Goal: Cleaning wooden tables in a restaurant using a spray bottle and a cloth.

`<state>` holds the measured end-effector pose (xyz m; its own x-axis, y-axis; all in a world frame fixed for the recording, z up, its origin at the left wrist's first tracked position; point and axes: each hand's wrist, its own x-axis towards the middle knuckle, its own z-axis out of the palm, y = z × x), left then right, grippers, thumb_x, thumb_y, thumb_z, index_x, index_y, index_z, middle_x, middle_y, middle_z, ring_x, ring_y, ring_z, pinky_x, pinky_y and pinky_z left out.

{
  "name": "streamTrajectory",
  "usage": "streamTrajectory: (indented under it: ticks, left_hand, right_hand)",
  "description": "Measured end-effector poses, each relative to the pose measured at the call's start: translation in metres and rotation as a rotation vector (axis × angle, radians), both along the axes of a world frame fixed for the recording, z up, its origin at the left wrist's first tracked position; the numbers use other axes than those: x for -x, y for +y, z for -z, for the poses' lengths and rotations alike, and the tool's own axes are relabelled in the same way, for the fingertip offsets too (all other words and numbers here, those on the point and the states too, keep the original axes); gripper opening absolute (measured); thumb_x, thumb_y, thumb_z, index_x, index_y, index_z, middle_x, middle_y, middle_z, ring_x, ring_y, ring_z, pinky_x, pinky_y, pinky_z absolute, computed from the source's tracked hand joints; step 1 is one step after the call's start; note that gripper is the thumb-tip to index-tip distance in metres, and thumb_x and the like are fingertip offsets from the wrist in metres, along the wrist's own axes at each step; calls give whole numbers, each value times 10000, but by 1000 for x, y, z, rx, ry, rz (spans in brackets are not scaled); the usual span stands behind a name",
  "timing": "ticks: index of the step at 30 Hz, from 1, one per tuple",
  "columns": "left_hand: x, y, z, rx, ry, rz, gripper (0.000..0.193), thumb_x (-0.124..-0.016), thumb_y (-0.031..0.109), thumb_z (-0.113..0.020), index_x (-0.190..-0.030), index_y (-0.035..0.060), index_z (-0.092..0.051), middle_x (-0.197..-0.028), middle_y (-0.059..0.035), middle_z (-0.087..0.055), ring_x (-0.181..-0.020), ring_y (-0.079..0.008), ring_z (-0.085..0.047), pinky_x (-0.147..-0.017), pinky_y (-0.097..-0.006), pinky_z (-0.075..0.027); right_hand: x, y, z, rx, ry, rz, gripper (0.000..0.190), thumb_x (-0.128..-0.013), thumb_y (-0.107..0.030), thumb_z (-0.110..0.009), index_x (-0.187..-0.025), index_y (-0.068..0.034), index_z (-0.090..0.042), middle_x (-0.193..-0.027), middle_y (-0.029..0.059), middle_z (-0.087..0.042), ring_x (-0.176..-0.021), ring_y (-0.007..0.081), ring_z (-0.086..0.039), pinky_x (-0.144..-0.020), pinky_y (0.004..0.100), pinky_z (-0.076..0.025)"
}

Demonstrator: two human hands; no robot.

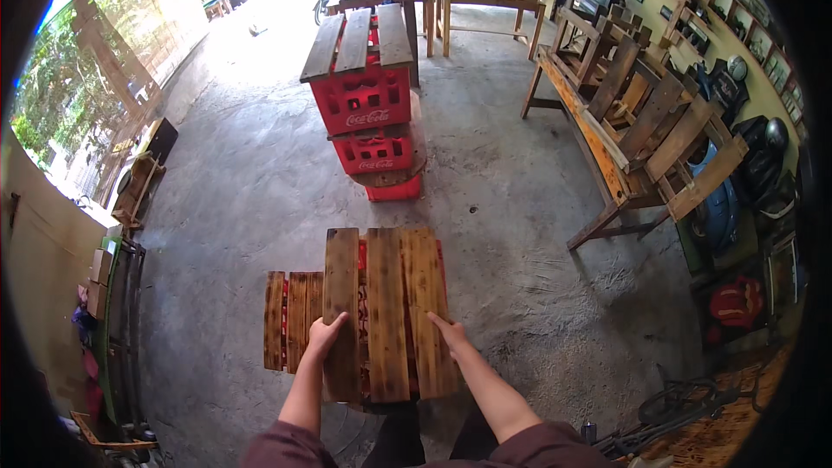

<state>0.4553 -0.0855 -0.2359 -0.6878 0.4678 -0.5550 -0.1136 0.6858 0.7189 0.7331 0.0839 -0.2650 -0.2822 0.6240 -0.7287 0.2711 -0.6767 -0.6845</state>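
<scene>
A slatted wooden top [388,312] of three scorched planks lies before me, with red plastic showing through its gaps and along its right edge. My left hand [325,337] grips its left side, the thumb on top of the plank. On the right side my right hand [450,333] holds the edge in the same way, fingers hidden beneath. Just left of it, a smaller slatted wooden top [294,322] sits lower, also with red between its slats. What supports the large top underneath is mostly hidden.
Ahead stand stacked red plastic crates [367,104] under a grey slatted top [357,39]. Wooden stools or frames lie on a long wooden bench [595,149] at right. A bicycle [682,400] is at lower right, a green-edged shelf [107,331] at left. More wooden tables [491,0] stand behind.
</scene>
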Motion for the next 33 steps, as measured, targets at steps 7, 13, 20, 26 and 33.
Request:
streamTrajectory:
  ticks: [7,13,20,26,33]
  left_hand:
    - [-167,96,-77,-326,22,208,470,-823,280,-787,-1153,-26,-653,-1033,-100,-727,-953,-151,-675,-849,-308,-530]
    - [-264,188,0,-203,-84,336,532,-802,388,-782,-1148,0,-668,-1047,-139,-728,-979,-181,-691,-858,-328,-529]
    - [-316,242,151,2,-245,370,614,-790,521,-752,-1119,7,-686,-1028,-145,-727,-974,-229,-688,-859,-349,-517]
    - [-284,220,291,35,-431,167,557,-802,428,-792,-1145,6,-674,-1080,-107,-701,-974,-209,-668,-854,-352,-523]
    - [-261,227,366,121,-326,61,661,-792,453,-789,-1238,0,-608,-1167,-136,-667,-1064,-245,-640,-911,-374,-497]
  right_hand:
    - [-201,15,-2,-25,191,372,488,-854,-291,-710,-1226,10,-617,-1164,91,-656,-1070,208,-610,-935,322,-463]
    - [-314,71,-5,-118,97,503,444,-903,-257,-624,-1220,52,-588,-1210,121,-626,-1087,238,-603,-949,330,-458]
    - [-367,136,105,-157,-127,431,432,-920,-292,-574,-1157,65,-625,-1133,120,-656,-1021,238,-627,-904,337,-473]
    - [-319,158,240,-200,-200,312,425,-898,-324,-607,-1071,59,-675,-1025,99,-690,-939,200,-631,-860,315,-472]
    - [-291,180,371,-224,-324,137,495,-872,-400,-629,-1029,68,-664,-923,159,-696,-878,220,-645,-806,342,-487]
